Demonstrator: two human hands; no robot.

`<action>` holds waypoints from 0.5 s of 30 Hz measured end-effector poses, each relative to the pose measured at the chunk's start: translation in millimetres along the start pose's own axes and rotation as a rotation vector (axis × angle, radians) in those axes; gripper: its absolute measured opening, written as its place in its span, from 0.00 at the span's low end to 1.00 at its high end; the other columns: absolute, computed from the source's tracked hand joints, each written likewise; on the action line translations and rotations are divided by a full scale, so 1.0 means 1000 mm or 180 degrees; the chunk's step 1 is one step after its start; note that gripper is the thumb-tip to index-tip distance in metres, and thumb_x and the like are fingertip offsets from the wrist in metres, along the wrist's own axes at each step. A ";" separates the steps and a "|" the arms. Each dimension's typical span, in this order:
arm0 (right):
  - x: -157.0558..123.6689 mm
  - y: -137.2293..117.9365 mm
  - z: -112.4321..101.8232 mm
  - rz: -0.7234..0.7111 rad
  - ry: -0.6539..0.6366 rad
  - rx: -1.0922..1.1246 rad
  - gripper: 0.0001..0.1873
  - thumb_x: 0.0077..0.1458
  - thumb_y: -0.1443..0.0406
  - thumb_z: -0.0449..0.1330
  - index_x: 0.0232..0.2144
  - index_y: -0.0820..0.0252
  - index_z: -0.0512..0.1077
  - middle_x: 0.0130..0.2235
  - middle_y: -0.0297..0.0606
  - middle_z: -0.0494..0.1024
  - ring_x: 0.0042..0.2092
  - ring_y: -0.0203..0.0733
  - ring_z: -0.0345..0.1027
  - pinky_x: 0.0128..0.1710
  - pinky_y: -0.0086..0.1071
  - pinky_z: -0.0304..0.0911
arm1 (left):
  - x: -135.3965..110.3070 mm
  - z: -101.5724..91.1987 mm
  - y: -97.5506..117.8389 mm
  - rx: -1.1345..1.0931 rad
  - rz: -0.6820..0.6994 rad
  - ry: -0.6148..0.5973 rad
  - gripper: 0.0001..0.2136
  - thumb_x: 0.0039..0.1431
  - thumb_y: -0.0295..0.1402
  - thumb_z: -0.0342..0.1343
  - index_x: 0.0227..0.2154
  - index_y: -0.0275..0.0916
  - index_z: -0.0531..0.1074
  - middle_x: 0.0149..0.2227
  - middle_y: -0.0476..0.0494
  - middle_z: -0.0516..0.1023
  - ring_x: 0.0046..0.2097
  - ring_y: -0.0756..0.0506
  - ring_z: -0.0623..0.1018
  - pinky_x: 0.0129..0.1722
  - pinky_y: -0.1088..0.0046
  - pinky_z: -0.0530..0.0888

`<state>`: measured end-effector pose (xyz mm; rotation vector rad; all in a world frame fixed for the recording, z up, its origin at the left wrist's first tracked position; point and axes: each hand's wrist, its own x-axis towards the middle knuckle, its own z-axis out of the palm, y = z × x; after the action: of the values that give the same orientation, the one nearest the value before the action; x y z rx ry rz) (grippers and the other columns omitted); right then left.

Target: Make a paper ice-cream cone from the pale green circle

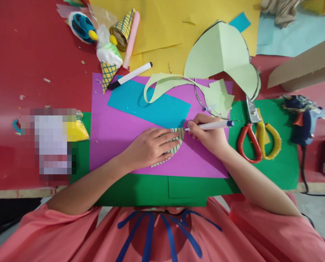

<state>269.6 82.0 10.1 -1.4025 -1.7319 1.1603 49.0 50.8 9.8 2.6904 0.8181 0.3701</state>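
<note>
My left hand (pixel 151 145) lies flat, fingers stretched, pressing a yellow paper piece with a blue grid (pixel 176 143) onto the purple sheet (pixel 110 134). My right hand (pixel 208 136) pinches a white pen with a blue cap (pixel 210 126), its tip touching the grid piece's upper edge. A teal paper strip (pixel 148 103) lies on the purple sheet just above my hands.
Scissors with red and yellow handles (pixel 256 136) and a blue glue gun (pixel 301 120) lie on the green sheet (pixel 274 171) to the right. Pale green paper cut-outs (pixel 222 54), a black-capped marker (pixel 131 75), paper ice-cream cones (pixel 109 63) and yellow paper (pixel 165 22) lie farther back.
</note>
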 end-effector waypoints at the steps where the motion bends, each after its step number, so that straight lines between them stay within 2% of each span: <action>1: 0.000 0.000 0.000 0.0017 -0.0023 0.0021 0.15 0.54 0.67 0.57 0.18 0.58 0.61 0.17 0.28 0.63 0.21 0.31 0.55 0.22 0.29 0.50 | 0.000 0.000 0.000 0.0008 0.0007 0.0004 0.15 0.63 0.33 0.52 0.52 0.37 0.70 0.56 0.42 0.73 0.57 0.42 0.70 0.54 0.61 0.70; 7: 0.000 0.000 0.000 0.0024 0.0047 0.0044 0.15 0.55 0.65 0.57 0.19 0.58 0.61 0.18 0.29 0.64 0.21 0.31 0.56 0.23 0.30 0.51 | 0.000 0.000 0.000 -0.0014 0.0010 0.0033 0.15 0.63 0.33 0.53 0.51 0.37 0.70 0.55 0.41 0.73 0.56 0.42 0.71 0.54 0.60 0.70; 15: 0.000 -0.004 -0.001 -0.0037 -0.0105 -0.0171 0.15 0.54 0.68 0.55 0.16 0.59 0.60 0.16 0.27 0.60 0.20 0.30 0.55 0.21 0.29 0.48 | 0.000 0.000 -0.001 -0.0002 0.0030 0.0026 0.16 0.62 0.33 0.53 0.52 0.36 0.70 0.56 0.41 0.73 0.56 0.41 0.70 0.53 0.60 0.70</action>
<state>268.9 82.5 14.2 -1.4102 -1.8042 1.1445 48.5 50.9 9.1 2.6948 0.8079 0.3839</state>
